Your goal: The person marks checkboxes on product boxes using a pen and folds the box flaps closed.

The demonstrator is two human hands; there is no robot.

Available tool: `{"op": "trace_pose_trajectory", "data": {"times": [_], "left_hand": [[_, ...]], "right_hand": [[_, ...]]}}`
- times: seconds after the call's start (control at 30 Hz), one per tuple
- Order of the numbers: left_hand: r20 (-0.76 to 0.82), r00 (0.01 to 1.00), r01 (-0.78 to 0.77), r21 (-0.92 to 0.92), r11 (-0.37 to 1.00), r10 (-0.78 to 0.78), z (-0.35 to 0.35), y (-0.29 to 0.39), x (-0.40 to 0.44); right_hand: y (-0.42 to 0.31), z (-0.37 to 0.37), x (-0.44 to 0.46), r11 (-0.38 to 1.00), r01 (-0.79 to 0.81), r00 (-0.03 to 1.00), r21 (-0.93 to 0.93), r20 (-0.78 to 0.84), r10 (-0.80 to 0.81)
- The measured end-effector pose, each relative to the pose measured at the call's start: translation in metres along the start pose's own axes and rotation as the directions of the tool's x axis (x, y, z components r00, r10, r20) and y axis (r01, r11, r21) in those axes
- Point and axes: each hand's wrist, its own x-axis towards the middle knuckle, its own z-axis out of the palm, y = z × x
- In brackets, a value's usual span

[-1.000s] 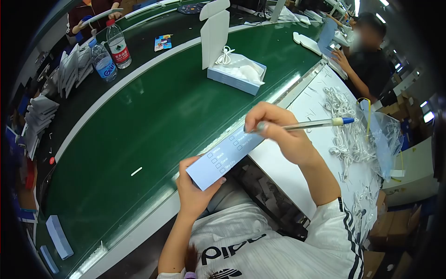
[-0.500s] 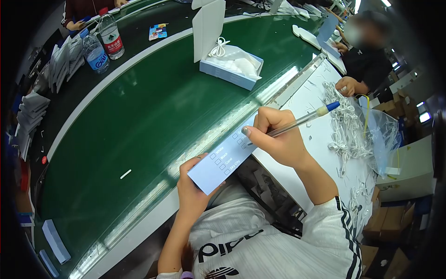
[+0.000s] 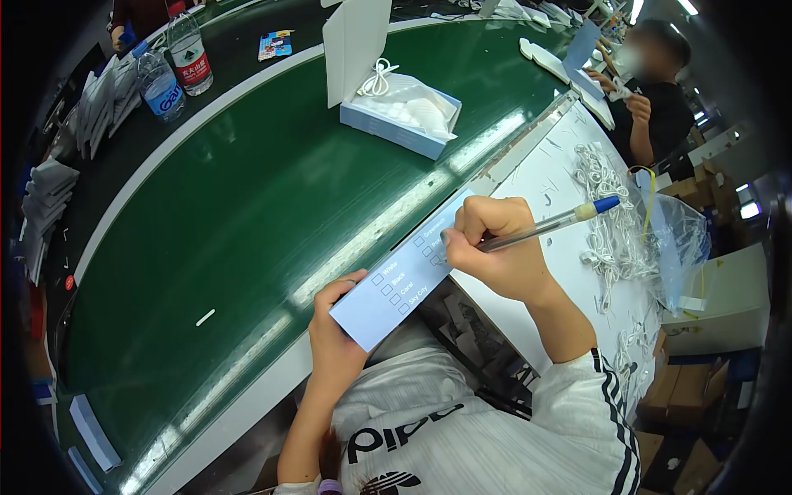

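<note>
My left hand (image 3: 332,330) grips the near end of a long pale blue box (image 3: 367,318), fingers wrapped around its edge. The box is tilted over the table's front edge. Its upward face has printed checkboxes beside words such as White, Black, Coral and Sky City. My right hand (image 3: 499,247) pinches a clear ballpoint pen (image 3: 557,223) with a blue end cap, low over the box's far half. A small mark shows near a checkbox by the fingertips. My right fingers hide part of the print and the pen's tip.
On the green surface (image 3: 223,223) stands an open blue box (image 3: 392,128) holding a white cable and a wrapped item. Bundled white cables (image 3: 606,214) cover the white table at right. Two bottles (image 3: 190,58) stand beyond the green surface. A co-worker (image 3: 656,107) sits at upper right.
The view has shifted slightly, so the open box, bottles and small white stick appear further left. My grips are unchanged. The co-worker's hand has risen from the cables and holds something white.
</note>
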Motion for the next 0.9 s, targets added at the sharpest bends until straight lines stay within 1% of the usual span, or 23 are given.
{"op": "trace_pose_trajectory", "data": {"times": [0.07,0.2,0.4,0.57,0.73,0.87,0.9], "left_hand": [[0.000,1.000,-0.010,-0.001,1.000,0.010,0.0005,-0.0005,-0.0011],[0.001,0.997,0.072,-0.020,0.997,-0.072,-0.0004,0.0023,-0.0010],[-0.002,0.999,0.052,-0.013,0.999,-0.052,-0.0005,0.0015,-0.0017],[-0.022,1.000,-0.011,-0.014,1.000,0.010,0.0008,-0.0002,-0.0021],[-0.009,1.000,-0.003,-0.007,1.000,0.003,0.0005,-0.0003,-0.0024],[-0.003,1.000,0.008,-0.011,1.000,-0.008,0.0006,0.0000,-0.0034],[-0.005,1.000,0.007,-0.010,1.000,-0.007,0.0004,-0.0005,-0.0026]], "right_hand": [[0.0003,-0.0002,-0.0004,1.000,0.010,1.000,-0.009,0.010,-0.010],[-0.0031,0.0044,0.0005,1.000,-0.027,0.997,-0.006,-0.074,0.027],[-0.0026,0.0043,0.0000,1.000,0.002,0.997,-0.023,-0.072,-0.004],[-0.0018,0.0023,-0.0033,0.999,0.016,0.999,-0.042,-0.034,-0.017],[-0.0029,0.0036,-0.0030,0.998,-0.039,0.997,0.053,-0.061,0.043],[-0.0034,0.0033,-0.0045,0.999,0.001,1.000,-0.036,-0.027,-0.002],[-0.0005,0.0033,-0.0033,0.999,0.016,0.999,0.033,-0.037,-0.015]]}}
